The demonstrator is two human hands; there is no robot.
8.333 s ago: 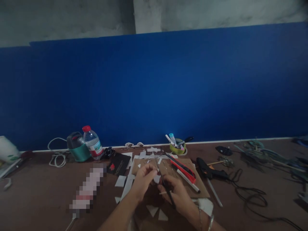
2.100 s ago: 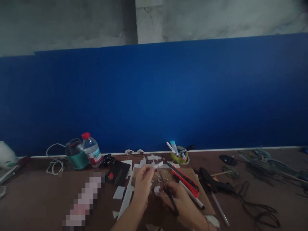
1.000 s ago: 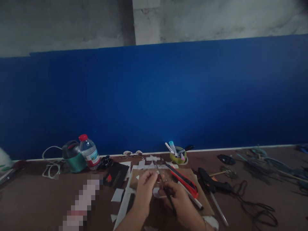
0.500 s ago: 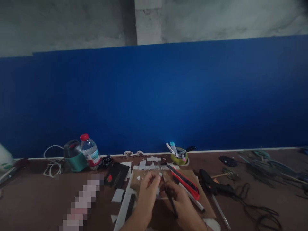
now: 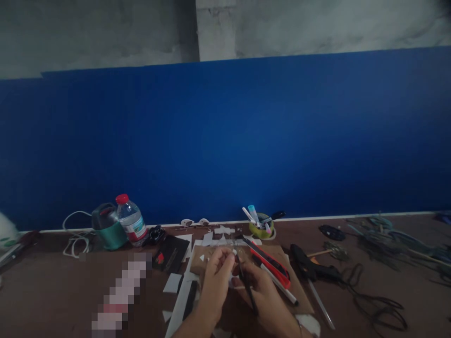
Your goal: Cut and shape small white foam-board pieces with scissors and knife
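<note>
As left hand [image 5: 217,275] pinches scrap [image 5: 235,252], it curls; right hand [image 5: 263,288] grips tool [image 5: 248,288].

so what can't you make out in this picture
All in the head view:
White scrap at the left hand: its shape is too small to tell, and that hand partly covers it.
Dark tool: its grip is partly hidden by the right hand.
Long pale object: blurred by pixelation.
White container: cut off by the left edge.
Bottle label: print too small to read.
</note>
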